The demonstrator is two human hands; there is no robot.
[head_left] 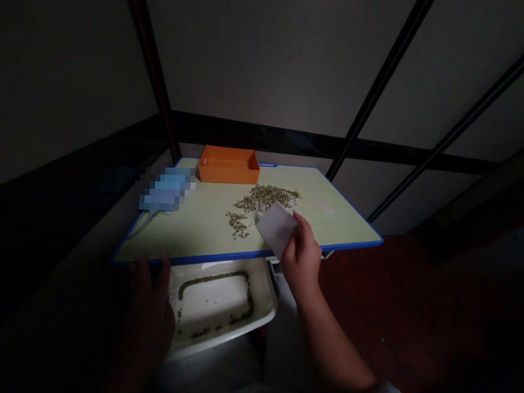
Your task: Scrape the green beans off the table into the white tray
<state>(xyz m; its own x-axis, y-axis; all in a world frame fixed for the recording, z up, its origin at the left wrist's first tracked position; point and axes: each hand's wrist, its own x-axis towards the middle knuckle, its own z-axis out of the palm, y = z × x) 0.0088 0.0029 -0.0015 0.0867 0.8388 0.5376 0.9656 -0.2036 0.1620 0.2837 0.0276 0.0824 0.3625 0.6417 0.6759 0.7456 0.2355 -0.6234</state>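
Note:
In my right hand [301, 258] is a thin white scraper card [277, 227], tilted over the near part of the table. Its far edge is beside a scattered pile of small green beans [266, 198], with a smaller patch to the left. My left hand [150, 301] is in shadow at the table's near left edge, fingers apart and stretched forward, beside the white basin [213, 298]. Whether it touches the basin is too dark to tell. Green beans lie along the basin's inner edges, below the tabletop and above my lap.
An orange open box [229, 166] stands at the back of the pale, blue-edged table [329, 227]. To its left lies a blurred light-blue item [165, 188] with a pale cord or strap. Behind the table rises a panelled wall [267, 59]; dark red floor [362, 292] shows at right.

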